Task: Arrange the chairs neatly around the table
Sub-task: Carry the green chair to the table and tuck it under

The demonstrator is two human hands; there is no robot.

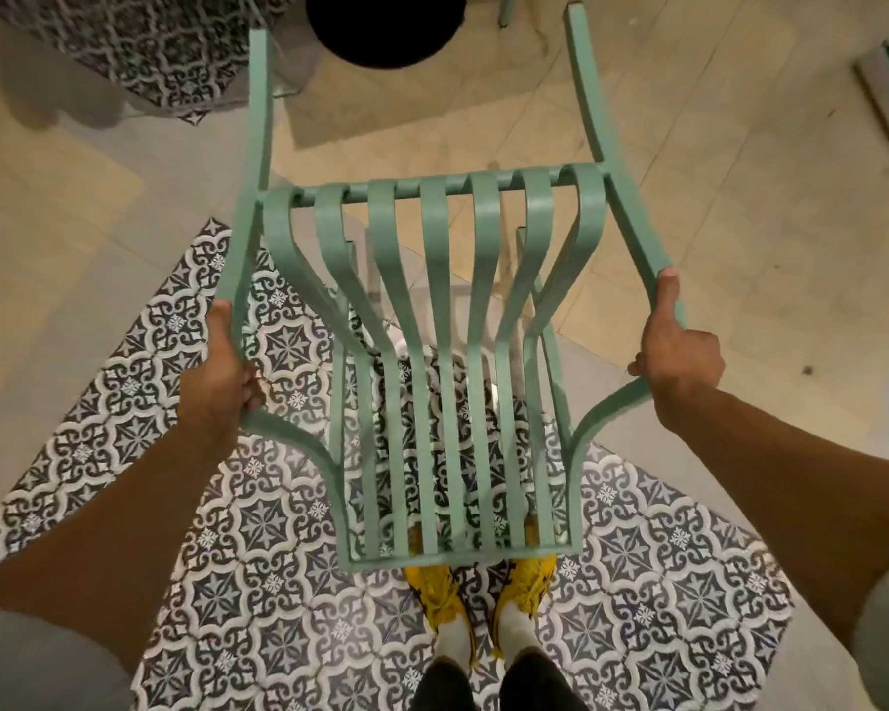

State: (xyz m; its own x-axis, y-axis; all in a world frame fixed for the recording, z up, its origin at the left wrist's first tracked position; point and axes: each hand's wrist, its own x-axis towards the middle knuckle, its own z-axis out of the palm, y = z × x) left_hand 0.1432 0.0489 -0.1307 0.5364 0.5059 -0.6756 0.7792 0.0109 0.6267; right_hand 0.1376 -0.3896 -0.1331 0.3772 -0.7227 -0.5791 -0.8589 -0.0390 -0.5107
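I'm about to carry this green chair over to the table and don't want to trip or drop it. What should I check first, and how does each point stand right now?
1. Left hand closed on the chair's left armrest: ok.
2. Right hand closed on the right armrest: ok.
3. Chair held level: not ok, it is tipped, with its legs pointing forward and away from you.
4. Feet: ok, the yellow shoes stand together on the patterned tiles, just under the chair's edge.
5. Path ahead: not ok, a black round object sits between the chair's legs at the top of the view.
6. Table position: cannot tell.
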